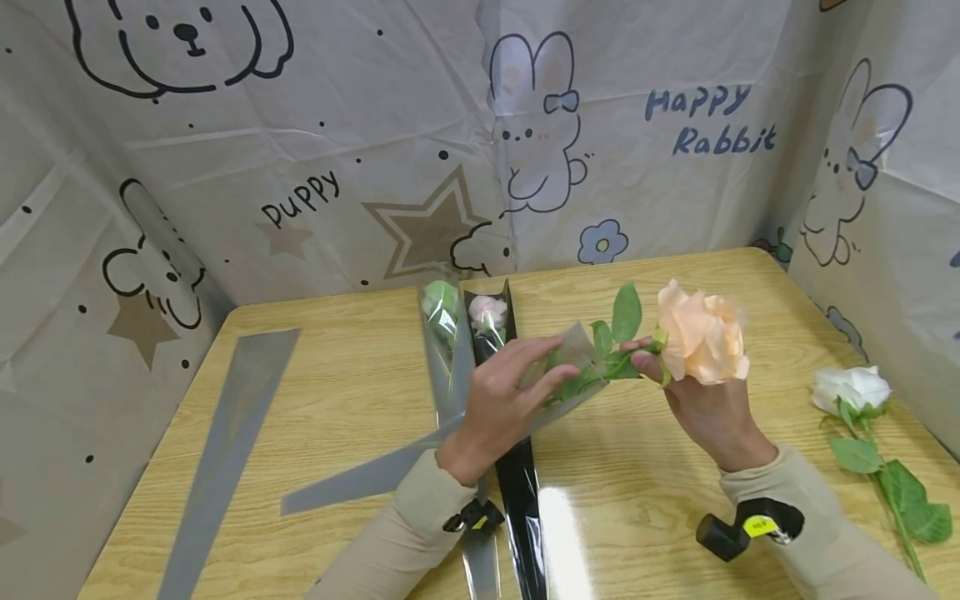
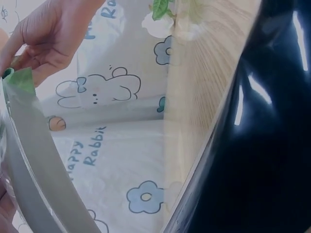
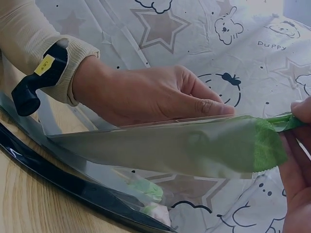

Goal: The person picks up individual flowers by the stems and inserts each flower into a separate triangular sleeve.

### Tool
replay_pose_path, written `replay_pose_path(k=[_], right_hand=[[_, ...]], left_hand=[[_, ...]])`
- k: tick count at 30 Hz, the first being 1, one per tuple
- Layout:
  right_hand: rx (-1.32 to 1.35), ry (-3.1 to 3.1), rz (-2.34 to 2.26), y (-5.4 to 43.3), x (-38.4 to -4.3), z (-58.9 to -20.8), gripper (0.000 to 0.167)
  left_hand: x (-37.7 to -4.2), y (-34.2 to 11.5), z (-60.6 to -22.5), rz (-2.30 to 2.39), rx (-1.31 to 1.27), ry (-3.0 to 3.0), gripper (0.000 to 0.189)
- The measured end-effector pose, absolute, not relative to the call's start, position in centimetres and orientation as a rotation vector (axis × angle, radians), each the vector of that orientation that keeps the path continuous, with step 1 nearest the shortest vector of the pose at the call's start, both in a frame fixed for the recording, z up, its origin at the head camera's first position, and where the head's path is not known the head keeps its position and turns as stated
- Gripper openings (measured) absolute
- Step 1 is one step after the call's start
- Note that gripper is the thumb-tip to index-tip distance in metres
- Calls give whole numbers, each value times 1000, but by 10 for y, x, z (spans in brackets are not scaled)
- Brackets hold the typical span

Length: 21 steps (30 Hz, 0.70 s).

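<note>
My right hand (image 1: 711, 421) pinches the green stem of an artificial peach rose (image 1: 703, 335) just below its bloom. The lower stem and leaves sit inside the mouth of a grey translucent flower sleeve (image 3: 160, 148), and some leaves stick out. My left hand (image 1: 501, 404) holds that sleeve near its open end, thumb and fingers on its edges. The sleeve's narrow tail slants down to the left, under the left forearm. Right wrist view: the left hand lies along the sleeve's upper edge, and a leaf (image 3: 268, 148) shows at the mouth.
Behind the left hand lie a wrapped green flower (image 1: 441, 300) and a wrapped pink flower (image 1: 488, 314) in a black sleeve (image 1: 522, 508). A flat grey sleeve (image 1: 225, 467) is at the left. A white rose (image 1: 851, 390) lies at the right. Printed cloth surrounds the wooden table (image 1: 630, 517).
</note>
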State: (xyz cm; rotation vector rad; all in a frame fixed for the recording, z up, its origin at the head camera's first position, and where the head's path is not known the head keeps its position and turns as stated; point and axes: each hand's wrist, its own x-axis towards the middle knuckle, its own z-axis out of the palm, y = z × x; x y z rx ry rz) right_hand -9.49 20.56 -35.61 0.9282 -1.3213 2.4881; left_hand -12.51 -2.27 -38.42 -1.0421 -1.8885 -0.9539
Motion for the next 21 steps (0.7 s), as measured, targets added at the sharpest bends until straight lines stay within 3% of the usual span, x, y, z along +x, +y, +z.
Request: replay_pose_path(k=[9,13,18,21], right_hand=[[950,-1443,2319,206,-96,-357,21],[940,-1418,2379,205,-97,-359,27],[756,-1793,2054,205,-96,-359,28],[683,-1902,2002,206,-94,-358,37]], left_hand=[[-123,-21,-384,-969,-1048,-1922,39],[-121,-19,-385,-982,-1067,-1898,37],[-119,-18,-386,-1017,-1096,-1862,34],[-118,-17,-386,-1030,-1100,-1853,37]])
